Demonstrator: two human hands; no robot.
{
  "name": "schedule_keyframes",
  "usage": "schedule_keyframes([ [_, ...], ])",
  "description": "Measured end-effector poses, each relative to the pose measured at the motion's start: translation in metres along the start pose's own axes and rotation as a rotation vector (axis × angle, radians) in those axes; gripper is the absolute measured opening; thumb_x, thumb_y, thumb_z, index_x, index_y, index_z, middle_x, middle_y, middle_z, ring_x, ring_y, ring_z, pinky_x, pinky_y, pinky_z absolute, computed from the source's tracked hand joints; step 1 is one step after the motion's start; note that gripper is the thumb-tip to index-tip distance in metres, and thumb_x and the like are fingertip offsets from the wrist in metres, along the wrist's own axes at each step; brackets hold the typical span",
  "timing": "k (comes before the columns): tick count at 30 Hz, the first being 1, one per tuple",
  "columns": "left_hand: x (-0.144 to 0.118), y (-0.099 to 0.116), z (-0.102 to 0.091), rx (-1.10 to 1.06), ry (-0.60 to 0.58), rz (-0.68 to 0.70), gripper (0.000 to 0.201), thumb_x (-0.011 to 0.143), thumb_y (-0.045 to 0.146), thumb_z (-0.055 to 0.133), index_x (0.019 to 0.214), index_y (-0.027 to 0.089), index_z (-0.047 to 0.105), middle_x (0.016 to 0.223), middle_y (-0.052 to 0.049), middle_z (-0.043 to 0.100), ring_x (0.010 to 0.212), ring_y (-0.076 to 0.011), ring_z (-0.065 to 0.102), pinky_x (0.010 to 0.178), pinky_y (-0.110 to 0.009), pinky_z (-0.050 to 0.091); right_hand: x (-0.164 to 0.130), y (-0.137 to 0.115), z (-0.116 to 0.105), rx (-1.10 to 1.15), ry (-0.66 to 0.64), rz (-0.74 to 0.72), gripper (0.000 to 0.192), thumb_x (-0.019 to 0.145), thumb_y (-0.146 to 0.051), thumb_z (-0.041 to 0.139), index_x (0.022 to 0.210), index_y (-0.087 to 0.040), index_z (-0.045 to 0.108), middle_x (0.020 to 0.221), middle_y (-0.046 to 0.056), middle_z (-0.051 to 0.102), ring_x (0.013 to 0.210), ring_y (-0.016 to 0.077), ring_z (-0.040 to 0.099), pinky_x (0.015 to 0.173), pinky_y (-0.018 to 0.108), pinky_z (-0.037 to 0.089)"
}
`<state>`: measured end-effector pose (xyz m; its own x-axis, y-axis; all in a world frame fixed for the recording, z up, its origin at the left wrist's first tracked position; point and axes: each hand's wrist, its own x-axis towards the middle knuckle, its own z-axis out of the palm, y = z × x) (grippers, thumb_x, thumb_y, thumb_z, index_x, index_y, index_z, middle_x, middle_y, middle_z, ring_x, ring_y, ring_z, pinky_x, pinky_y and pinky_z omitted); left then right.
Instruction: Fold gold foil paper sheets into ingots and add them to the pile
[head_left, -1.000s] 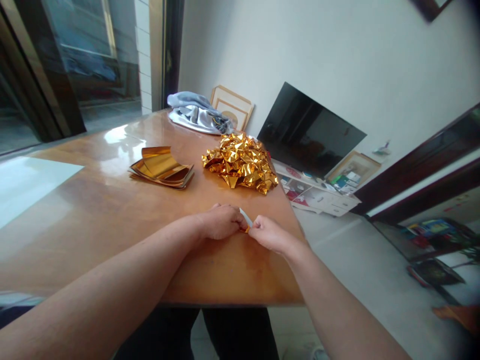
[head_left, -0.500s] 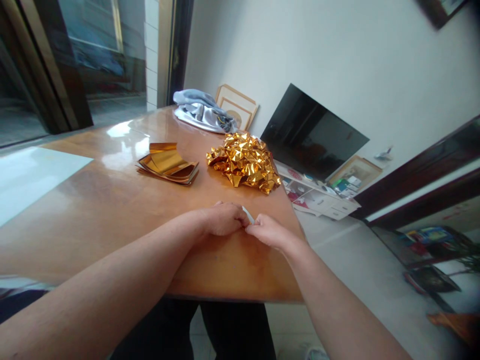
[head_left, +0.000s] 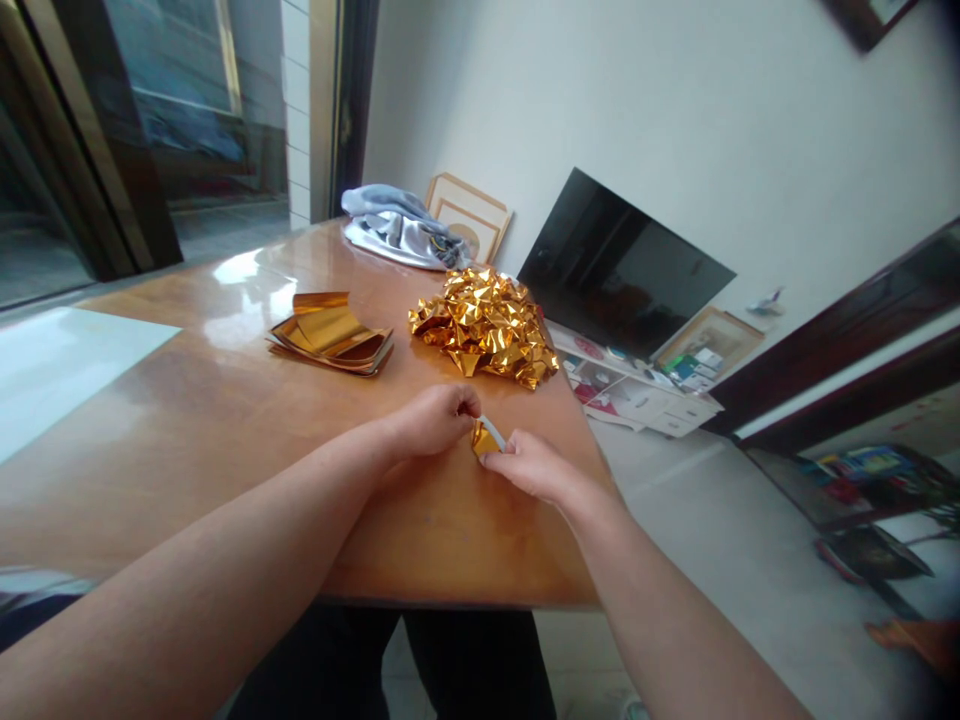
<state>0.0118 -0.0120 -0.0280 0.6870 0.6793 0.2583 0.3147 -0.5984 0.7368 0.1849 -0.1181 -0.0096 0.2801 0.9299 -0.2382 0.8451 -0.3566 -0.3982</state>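
Between my hands, above the near part of the table, is a small piece of gold foil paper with a whitish edge. My right hand is closed on its right side, thumb on top. The fingers of my left hand are pinched at its upper left corner. Beyond my hands lies a heap of folded gold foil pieces, shiny and pointed. To the left rests a stack of gold foil sheets, its top sheets curling up.
The brown glossy table has its right edge close to my right forearm. A bundle of grey-blue cloth lies at its far end, and a pale sheet at the left. A television stands beyond, over a white cabinet.
My left hand has shifted slightly up and left, away from my right hand. More of the gold foil paper now shows between them. The view has moved a little.
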Motion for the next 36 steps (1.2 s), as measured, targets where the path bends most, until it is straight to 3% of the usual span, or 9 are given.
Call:
schedule_keyframes([
  [3,0.001,-0.003,0.002,0.105,-0.002,0.002,0.019,0.073,0.015,0.056,0.085,0.018,0.070,0.084,-0.002,0.069,0.075,-0.0164,0.061,0.066,-0.025,0.045,0.001,0.007,0.003,0.041,-0.006,-0.020,0.028,0.081,-0.046,0.065,0.073,-0.019,0.064,0.059,-0.001,0.057,0.050,0.0123,0.046,0.050,0.027,0.022],
  [8,-0.002,0.001,0.006,0.188,-0.104,0.060,0.020,0.082,0.022,0.057,0.090,0.021,0.075,0.089,-0.002,0.070,0.080,-0.0164,0.063,0.072,-0.024,0.046,0.002,0.016,0.006,0.067,-0.002,-0.075,0.028,0.082,-0.040,0.062,0.064,-0.019,0.056,0.055,-0.002,0.051,0.050,0.0111,0.042,0.050,0.027,0.018],
  [14,-0.008,0.009,0.008,0.316,-0.109,0.143,0.021,0.086,0.037,0.059,0.085,0.022,0.074,0.087,-0.004,0.064,0.077,-0.0172,0.060,0.070,-0.027,0.044,-0.003,0.016,0.007,0.130,0.064,-0.076,0.013,0.079,-0.030,0.062,0.073,-0.020,0.057,0.068,-0.001,0.060,0.060,0.0123,0.048,0.052,0.024,0.024],
  [23,-0.008,0.012,0.018,0.481,-0.061,0.094,0.017,0.080,0.040,0.065,0.082,0.023,0.068,0.093,-0.007,0.062,0.092,-0.0248,0.059,0.077,-0.035,0.042,-0.016,0.017,0.002,0.424,0.079,-0.030,0.005,0.083,-0.023,0.053,0.080,-0.020,0.057,0.066,-0.003,0.056,0.057,0.0120,0.051,0.054,0.023,0.034],
  [30,-0.008,0.019,0.018,0.533,-0.049,0.104,0.013,0.081,0.034,0.062,0.080,0.022,0.067,0.092,-0.008,0.062,0.094,-0.0264,0.056,0.080,-0.038,0.040,-0.011,0.031,-0.001,0.314,0.314,-0.070,0.006,0.080,-0.024,0.054,0.077,-0.020,0.059,0.072,-0.001,0.061,0.067,0.0140,0.054,0.060,0.024,0.036],
  [36,-0.009,0.021,0.020,0.518,-0.060,0.118,0.012,0.084,0.030,0.059,0.083,0.022,0.068,0.092,-0.008,0.063,0.096,-0.0261,0.057,0.082,-0.038,0.039,-0.005,0.029,0.008,0.350,0.213,-0.057,0.010,0.081,-0.029,0.058,0.080,-0.020,0.060,0.072,-0.002,0.062,0.064,0.0129,0.052,0.059,0.023,0.035],
])
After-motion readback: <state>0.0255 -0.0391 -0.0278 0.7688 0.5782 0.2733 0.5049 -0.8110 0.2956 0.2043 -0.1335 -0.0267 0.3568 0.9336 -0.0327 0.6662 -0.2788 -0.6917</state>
